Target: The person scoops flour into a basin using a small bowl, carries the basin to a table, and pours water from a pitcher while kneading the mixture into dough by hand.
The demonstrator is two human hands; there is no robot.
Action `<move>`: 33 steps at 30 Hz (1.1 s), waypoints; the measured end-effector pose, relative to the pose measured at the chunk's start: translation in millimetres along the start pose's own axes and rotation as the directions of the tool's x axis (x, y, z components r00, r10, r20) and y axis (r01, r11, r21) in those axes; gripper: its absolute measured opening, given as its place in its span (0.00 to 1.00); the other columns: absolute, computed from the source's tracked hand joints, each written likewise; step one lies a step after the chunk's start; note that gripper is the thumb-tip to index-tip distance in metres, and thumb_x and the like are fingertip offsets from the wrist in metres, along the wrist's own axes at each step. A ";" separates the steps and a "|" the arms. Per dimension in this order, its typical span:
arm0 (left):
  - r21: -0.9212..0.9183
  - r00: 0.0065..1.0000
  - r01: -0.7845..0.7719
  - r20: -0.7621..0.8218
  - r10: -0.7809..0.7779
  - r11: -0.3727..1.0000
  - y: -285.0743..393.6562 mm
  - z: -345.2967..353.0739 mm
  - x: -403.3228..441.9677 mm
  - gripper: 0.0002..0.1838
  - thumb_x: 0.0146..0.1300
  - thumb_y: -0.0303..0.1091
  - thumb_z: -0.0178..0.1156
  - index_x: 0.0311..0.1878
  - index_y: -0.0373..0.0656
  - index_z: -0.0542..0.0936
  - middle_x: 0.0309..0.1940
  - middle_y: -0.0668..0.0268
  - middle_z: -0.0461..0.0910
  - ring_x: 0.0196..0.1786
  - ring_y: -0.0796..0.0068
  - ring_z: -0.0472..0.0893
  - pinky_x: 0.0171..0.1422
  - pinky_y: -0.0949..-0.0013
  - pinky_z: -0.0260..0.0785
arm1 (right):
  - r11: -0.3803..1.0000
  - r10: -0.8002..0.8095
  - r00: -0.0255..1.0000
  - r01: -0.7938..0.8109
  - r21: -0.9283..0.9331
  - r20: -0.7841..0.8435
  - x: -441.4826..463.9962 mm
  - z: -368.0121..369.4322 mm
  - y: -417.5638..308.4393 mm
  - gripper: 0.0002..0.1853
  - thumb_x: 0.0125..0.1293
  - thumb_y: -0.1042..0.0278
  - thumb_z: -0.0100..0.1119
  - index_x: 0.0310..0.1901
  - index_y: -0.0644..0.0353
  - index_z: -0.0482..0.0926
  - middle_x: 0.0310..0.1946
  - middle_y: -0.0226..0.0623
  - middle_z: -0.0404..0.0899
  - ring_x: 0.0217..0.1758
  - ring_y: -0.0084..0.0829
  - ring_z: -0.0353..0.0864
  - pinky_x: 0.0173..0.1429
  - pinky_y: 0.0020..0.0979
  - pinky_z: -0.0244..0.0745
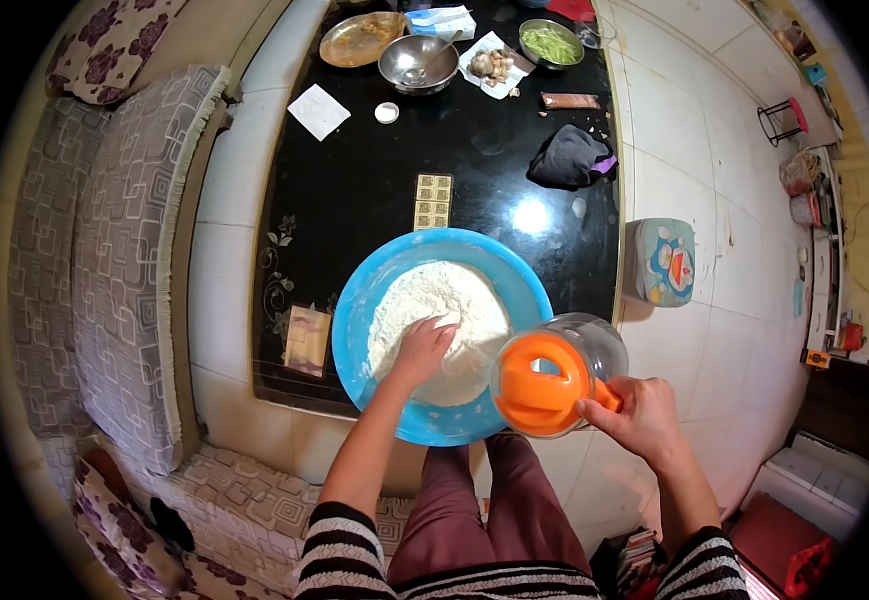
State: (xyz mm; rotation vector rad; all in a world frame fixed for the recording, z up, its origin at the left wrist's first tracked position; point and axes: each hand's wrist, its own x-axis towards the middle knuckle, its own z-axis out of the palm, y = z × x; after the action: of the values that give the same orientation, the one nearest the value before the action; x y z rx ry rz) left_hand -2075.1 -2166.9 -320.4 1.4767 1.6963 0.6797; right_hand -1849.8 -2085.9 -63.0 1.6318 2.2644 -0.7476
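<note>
A wide blue basin (355, 290) stands at the near edge of the black table, holding white flour (445, 283). My left hand (424, 350) is in the basin, its fingers stretched into the flour and partly covered by it; nothing is visibly gripped. With my right hand (643, 415) I grip the orange handle of a clear water jug (600, 345). The jug has an orange lid and leans over the basin's right rim. Whether water is flowing from its spout is hard to make out.
On the black table (355, 190) lie a dark cloth (570, 158), a gold patterned card (433, 203) and a white paper (319, 112). Farther back are a steel bowl (392, 72), garlic (492, 66) and a bowl of green shreds (552, 46). A stool (665, 262) stands right.
</note>
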 end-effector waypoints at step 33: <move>0.535 0.983 0.142 0.023 -0.182 0.833 -3.0 -27.0 -21.0 0.21 0.38 0.28 0.61 0.41 0.50 0.75 0.50 0.55 0.63 0.55 0.58 0.61 0.56 0.59 0.54 | 0.999 -0.014 1.000 0.015 -0.035 0.022 8.0 -11.4 -6.2 0.22 0.41 0.45 0.56 0.15 0.61 0.73 0.08 0.39 0.69 0.14 0.40 0.72 0.23 0.34 0.67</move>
State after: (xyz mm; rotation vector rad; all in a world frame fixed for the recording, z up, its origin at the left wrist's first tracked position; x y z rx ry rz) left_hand -2098.5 -2185.6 -303.4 1.6684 2.0255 0.0468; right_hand -1857.3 -2074.8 -55.7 1.5859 2.2638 -0.7204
